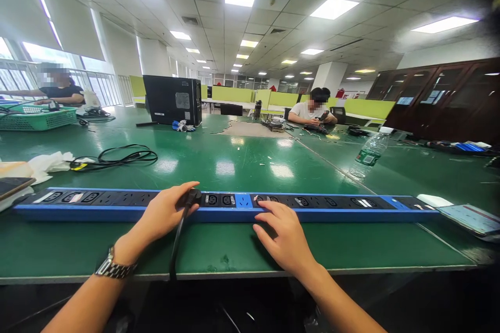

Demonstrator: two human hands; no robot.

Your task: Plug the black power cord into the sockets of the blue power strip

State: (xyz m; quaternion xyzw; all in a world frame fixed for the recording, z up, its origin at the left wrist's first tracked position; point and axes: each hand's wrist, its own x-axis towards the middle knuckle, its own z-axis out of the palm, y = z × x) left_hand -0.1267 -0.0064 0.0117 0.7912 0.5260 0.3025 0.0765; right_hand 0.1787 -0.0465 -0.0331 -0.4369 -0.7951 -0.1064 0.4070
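Observation:
A long blue power strip with black socket panels lies across the green table in front of me. My left hand grips a black power plug against the strip's face, left of its middle. From the plug a thick black cord runs down over the table's near edge. My right hand has its fingers apart and holds nothing. Its fingertips touch or hover just at the strip's front edge, right of a blue socket section. Whether the plug's pins sit in a socket is hidden.
A coiled black cable and crumpled white wrapping lie left. A clear water bottle stands right, near a tablet-like device. Farther back are a black computer case, a green basket and two people.

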